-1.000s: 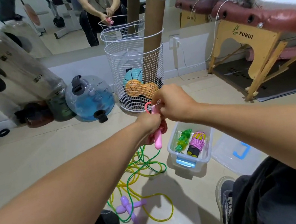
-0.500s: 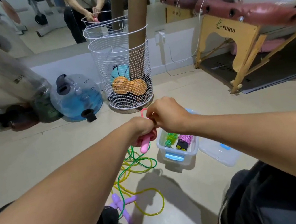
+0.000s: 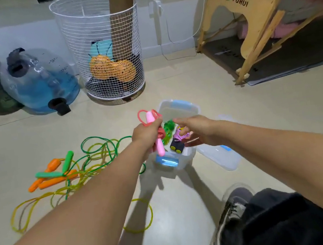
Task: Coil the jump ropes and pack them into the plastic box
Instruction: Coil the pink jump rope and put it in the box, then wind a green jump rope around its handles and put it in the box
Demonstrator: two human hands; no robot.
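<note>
1. Your left hand [image 3: 147,133] grips the coiled pink jump rope [image 3: 153,132], fingers wrapped round the bundle and its handles, just above the near-left part of the plastic box [image 3: 186,154].
2. Your right hand [image 3: 193,131] hangs loose-fingered over the box and holds nothing; use it to steady the rim or nudge aside what is already packed.
3. The box already holds a green bundle [image 3: 167,131] and a purple rope with a black handle [image 3: 177,145], so lower the pink coil into whatever gap remains on the left, handles first, and let go only once the loops sit below the rim; I judge they may spring open otherwise.
4. The lid [image 3: 218,155] lies just beside the box on the right.
5. Loose green and yellow ropes with orange and green handles [image 3: 59,171] sprawl on the pale floor [image 3: 238,110] to your left, uncoiled.
6. Beyond stand a white wire basket [image 3: 103,47], a blue water jug [image 3: 39,82] and a wooden-legged padded table [image 3: 249,14].
</note>
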